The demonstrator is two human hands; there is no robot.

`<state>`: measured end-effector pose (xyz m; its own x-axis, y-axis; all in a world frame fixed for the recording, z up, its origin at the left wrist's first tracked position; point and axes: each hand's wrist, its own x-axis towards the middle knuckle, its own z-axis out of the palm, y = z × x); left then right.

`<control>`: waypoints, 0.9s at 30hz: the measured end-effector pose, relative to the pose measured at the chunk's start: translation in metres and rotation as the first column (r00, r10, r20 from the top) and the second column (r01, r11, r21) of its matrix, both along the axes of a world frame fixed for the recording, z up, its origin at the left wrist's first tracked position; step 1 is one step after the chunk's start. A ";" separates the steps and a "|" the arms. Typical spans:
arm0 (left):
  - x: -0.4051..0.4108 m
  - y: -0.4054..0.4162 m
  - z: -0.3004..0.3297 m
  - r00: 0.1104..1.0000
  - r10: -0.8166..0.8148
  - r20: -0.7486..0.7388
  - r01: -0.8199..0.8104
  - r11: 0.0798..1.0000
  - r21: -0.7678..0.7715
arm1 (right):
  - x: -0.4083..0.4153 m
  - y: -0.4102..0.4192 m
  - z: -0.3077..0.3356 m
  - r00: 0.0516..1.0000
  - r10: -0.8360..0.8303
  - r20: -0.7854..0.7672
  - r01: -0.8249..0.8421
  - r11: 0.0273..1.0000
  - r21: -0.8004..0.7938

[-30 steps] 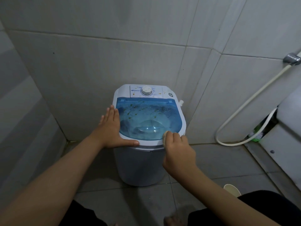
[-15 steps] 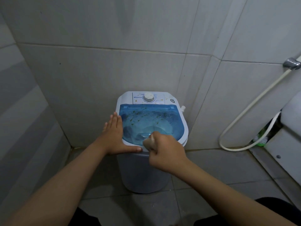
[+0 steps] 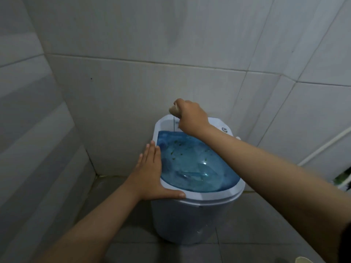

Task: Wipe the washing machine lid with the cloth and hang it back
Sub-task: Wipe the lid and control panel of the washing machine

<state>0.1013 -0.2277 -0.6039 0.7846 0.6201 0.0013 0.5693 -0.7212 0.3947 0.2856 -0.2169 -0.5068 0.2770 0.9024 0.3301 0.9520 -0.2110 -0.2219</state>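
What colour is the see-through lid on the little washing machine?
Blue. The lid shows clearly in the head view, framed by a white rim.

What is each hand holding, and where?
The right hand grips a bunched cloth; the left hand holds nothing, resting flat on the washer's rim.

Translucent blue lid (image 3: 191,168) with green specks — white washing machine (image 3: 191,215), beige cloth (image 3: 173,110), grey tiles (image 3: 133,92)
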 end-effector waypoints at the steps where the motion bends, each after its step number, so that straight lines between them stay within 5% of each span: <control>1: 0.000 0.000 0.000 1.000 0.002 0.001 -0.002 1.000 0.008 | 0.000 0.013 -0.005 0.999 0.017 0.040 -0.016 1.000 -0.025; 8: 0.000 0.001 -0.004 1.000 0.017 0.023 -0.018 0.999 0.037 | -0.010 0.069 -0.029 0.905 0.136 0.403 -0.036 0.969 -0.245; 13: -0.001 0.002 -0.003 1.000 0.016 0.009 -0.017 0.999 0.052 | -0.014 0.076 -0.029 0.844 0.229 0.485 -0.055 0.937 -0.346; 21: -0.002 0.000 0.000 1.000 0.008 -0.017 -0.007 0.999 0.048 | -0.015 0.049 -0.018 0.876 0.314 0.366 -0.155 0.902 -0.403; 27: -0.002 -0.001 0.002 1.000 0.015 -0.021 -0.015 0.999 0.043 | -0.006 0.034 0.001 0.936 0.329 0.128 -0.230 0.845 -0.483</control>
<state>0.0996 -0.2289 -0.6021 0.7753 0.6315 0.0120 0.5880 -0.7286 0.3513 0.2792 -0.1831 -0.5062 -0.0369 0.9927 -0.1146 0.9987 0.0408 0.0319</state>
